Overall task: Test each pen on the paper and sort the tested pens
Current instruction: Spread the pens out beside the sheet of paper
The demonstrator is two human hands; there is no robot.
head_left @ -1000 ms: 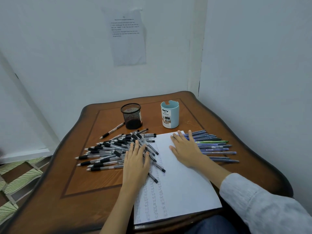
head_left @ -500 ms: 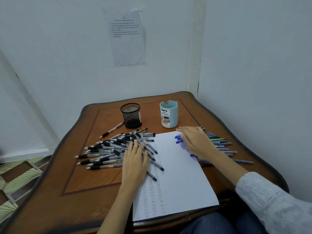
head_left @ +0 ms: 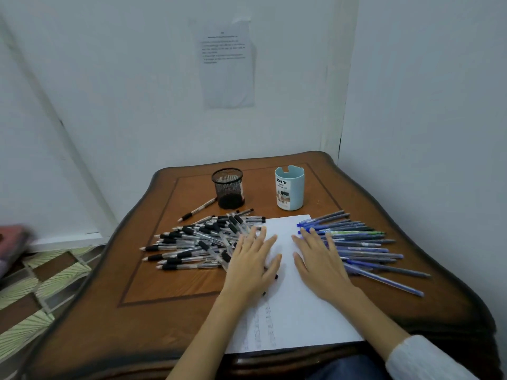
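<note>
Both flat, fingers spread, empty: left hand (head_left: 253, 260) over black pens (head_left: 197, 242) edge, right hand (head_left: 322, 266) on paper (head_left: 299, 319) beside blue pens (head_left: 365, 244). Best: pinch single pen, other hand steadying paper.

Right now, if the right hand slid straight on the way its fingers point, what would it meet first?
Probably the left ends of the blue pens, which lie right by its outer fingertips; the right hand lies flat on the paper. Past them, the light blue cup stands roughly in line.
</note>
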